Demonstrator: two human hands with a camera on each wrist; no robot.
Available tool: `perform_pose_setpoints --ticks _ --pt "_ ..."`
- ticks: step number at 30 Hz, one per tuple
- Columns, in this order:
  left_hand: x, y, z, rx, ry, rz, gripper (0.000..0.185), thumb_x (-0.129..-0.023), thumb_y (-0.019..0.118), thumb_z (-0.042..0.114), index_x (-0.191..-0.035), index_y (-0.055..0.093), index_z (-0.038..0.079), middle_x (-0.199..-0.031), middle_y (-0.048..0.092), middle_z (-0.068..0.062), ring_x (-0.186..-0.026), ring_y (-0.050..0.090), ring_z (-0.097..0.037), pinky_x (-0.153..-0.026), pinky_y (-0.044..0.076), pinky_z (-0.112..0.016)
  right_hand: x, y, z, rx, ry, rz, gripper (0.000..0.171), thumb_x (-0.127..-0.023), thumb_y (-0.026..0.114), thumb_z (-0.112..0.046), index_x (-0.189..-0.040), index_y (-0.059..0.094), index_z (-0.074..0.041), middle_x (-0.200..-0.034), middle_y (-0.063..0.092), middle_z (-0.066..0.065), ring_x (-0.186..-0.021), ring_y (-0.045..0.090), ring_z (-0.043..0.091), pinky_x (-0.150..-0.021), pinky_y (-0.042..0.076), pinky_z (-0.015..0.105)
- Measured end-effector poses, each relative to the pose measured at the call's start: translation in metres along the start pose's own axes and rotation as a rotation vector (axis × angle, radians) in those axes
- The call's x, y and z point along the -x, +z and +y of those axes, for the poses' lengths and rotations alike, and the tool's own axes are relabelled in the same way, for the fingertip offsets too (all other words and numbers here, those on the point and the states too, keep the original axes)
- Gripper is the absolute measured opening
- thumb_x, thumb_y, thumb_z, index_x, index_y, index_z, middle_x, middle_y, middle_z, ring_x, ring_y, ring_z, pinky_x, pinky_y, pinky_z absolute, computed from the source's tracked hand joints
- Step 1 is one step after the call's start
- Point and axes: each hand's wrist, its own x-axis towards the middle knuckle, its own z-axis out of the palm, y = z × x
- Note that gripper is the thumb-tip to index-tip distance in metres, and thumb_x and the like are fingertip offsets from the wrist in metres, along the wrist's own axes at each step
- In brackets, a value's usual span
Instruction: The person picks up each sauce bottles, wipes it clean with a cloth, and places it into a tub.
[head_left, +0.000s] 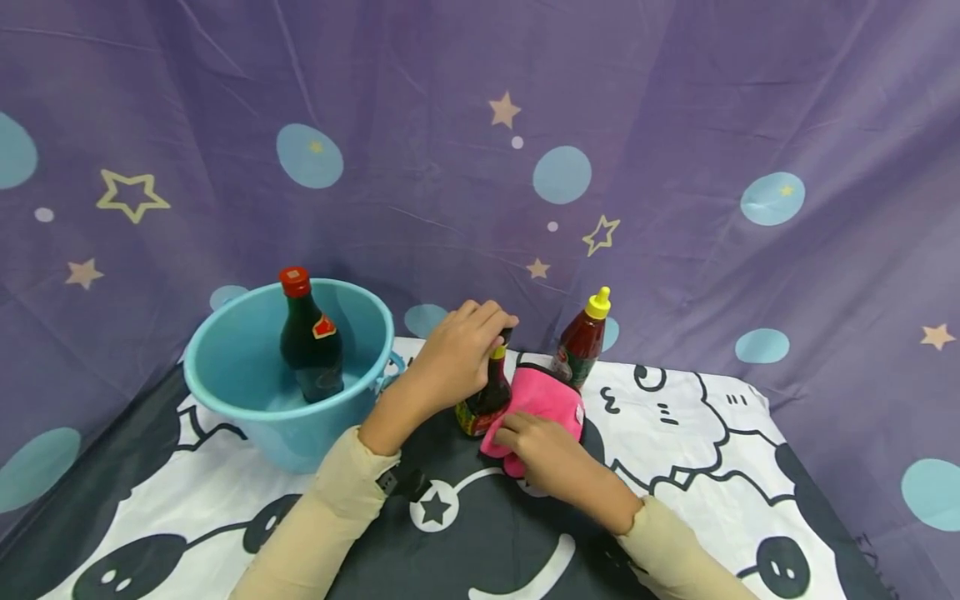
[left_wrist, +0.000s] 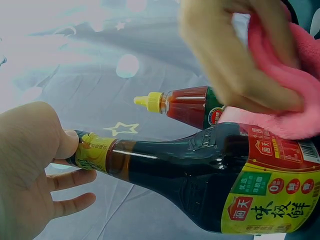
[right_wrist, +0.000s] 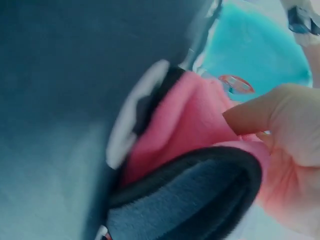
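Observation:
My left hand [head_left: 459,354] pinches the capped neck of a dark soy sauce bottle [head_left: 491,398], which stands on the table cover. Red and yellow labels wrap that bottle [left_wrist: 245,185] in the left wrist view. My right hand [head_left: 551,454] grips a pink cloth [head_left: 547,396] against the bottle's right side. Black edging and a dark grey reverse face show on the cloth [right_wrist: 185,130] in the right wrist view. Some fingertips of the right hand are hidden by its knuckles or by the cloth.
Left of the hands stands a light blue bucket [head_left: 300,442] with a red-capped dark bottle [head_left: 307,346] upright inside. A red sauce bottle [head_left: 581,342] with a yellow nozzle cap stands behind the cloth. A purple curtain [head_left: 420,100] hangs behind the patterned table cover [head_left: 675,425].

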Motion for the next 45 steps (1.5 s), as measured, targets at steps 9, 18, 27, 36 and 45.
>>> perform_pose_setpoints --ticks 9,18,27,36,45 --pt "-0.001 -0.002 0.001 -0.009 -0.006 -0.014 0.024 -0.102 0.056 0.006 -0.124 0.065 0.008 -0.117 0.065 -0.005 -0.099 0.059 -0.025 -0.085 0.053 -0.037 -0.002 -0.038 0.013 -0.042 0.079 0.411 0.028 -0.075 0.073 0.006 -0.099 0.071 -0.008 -0.095 0.067 0.004 -0.074 0.06 0.014 -0.058 0.053 0.028" --pt "0.0 0.0 -0.001 0.0 -0.018 -0.016 0.023 -0.102 0.056 0.008 -0.124 0.065 0.009 -0.115 0.065 -0.005 -0.098 0.059 -0.023 -0.085 0.054 -0.037 -0.015 -0.075 0.023 -0.161 0.316 0.749 0.021 -0.082 0.07 0.003 -0.103 0.071 -0.001 -0.096 0.069 0.012 -0.076 0.058 0.019 -0.059 0.049 0.029" --pt "0.0 -0.001 -0.001 -0.038 0.012 0.023 0.013 -0.102 0.056 0.008 -0.112 0.064 0.008 -0.101 0.061 -0.004 -0.089 0.056 -0.023 -0.076 0.05 -0.036 -0.039 -0.071 0.02 -0.149 0.157 0.98 0.021 -0.084 0.065 0.004 -0.104 0.072 0.002 -0.1 0.07 0.017 -0.088 0.066 0.028 -0.071 0.053 0.03" --pt "0.0 0.001 0.002 -0.059 0.033 0.026 0.007 -0.099 0.059 0.006 -0.105 0.061 0.008 -0.101 0.059 -0.004 -0.087 0.053 -0.024 -0.071 0.048 -0.035 -0.039 -0.06 0.018 -0.125 0.032 0.927 0.026 -0.081 0.066 0.007 -0.106 0.071 0.003 -0.104 0.071 0.017 -0.089 0.069 0.027 -0.07 0.057 0.036" --pt "-0.001 0.0 -0.001 -0.049 0.008 0.016 0.029 -0.09 0.058 -0.004 -0.116 0.064 0.009 -0.105 0.062 -0.003 -0.09 0.055 -0.023 -0.073 0.05 -0.035 -0.039 -0.062 0.016 -0.094 -0.009 0.787 0.025 -0.086 0.068 0.002 -0.11 0.073 0.0 -0.108 0.072 0.015 -0.096 0.07 0.027 -0.081 0.061 0.04"
